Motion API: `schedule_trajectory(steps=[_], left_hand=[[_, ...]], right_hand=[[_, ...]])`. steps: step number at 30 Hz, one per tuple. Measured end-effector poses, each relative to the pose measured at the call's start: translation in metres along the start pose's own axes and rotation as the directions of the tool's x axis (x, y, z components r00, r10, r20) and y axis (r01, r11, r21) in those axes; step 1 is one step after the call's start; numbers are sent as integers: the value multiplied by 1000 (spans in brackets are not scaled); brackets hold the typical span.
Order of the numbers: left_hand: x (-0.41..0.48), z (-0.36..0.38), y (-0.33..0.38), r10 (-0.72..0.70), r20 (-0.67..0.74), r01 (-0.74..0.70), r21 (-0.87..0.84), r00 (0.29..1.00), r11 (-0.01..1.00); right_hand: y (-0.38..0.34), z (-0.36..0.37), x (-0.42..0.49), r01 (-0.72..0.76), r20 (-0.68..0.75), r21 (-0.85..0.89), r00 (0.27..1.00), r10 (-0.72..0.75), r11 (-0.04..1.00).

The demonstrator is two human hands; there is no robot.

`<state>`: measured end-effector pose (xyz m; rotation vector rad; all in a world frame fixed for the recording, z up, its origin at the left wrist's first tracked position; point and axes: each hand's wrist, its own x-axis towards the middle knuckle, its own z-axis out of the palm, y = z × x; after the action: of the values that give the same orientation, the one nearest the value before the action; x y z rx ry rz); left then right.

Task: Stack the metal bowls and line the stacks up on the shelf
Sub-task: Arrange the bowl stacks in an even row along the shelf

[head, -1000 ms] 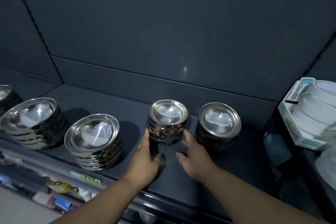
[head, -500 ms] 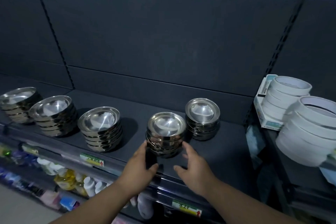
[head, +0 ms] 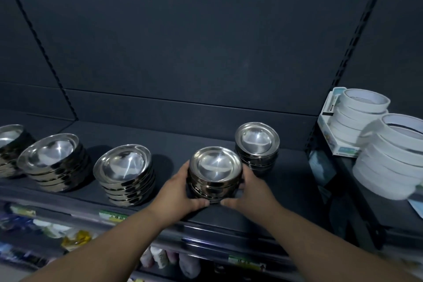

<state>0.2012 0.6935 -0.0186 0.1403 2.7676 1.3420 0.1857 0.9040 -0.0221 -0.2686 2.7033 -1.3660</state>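
Observation:
A stack of small metal bowls (head: 215, 168) stands near the front of the dark shelf (head: 174, 144). My left hand (head: 177, 192) grips its left side and my right hand (head: 251, 189) grips its right side, thumbs nearly meeting in front of its base. A second small stack (head: 257, 142) stands just behind and to the right. Three stacks of wider bowls line the left: one (head: 126, 171), another (head: 53, 160), and a partly cut-off one (head: 9, 144) at the frame edge.
White round containers (head: 389, 155) and a boxed set (head: 338, 126) crowd the neighbouring shelf on the right. An upright shelf post (head: 320, 144) divides the two bays. Lower shelves hold packaged goods (head: 75, 239) behind the price rail.
The small stack between my hands has come forward toward the shelf's front edge, away from the second small stack. Both hands have closed tighter round it. My view has pulled back.

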Motion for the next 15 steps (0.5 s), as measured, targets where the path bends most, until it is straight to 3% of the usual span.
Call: schedule_trajectory(steps=[7, 15], left_hand=[[6, -19, 0, 81, 135, -90, 60, 988, 994], [5, -26, 7, 125, 119, -136, 92, 985, 986]], right_hand=[[-8, -4, -17, 17, -50, -66, 999, -20, 998], [-19, -3, -19, 9, -67, -104, 998, -16, 994]])
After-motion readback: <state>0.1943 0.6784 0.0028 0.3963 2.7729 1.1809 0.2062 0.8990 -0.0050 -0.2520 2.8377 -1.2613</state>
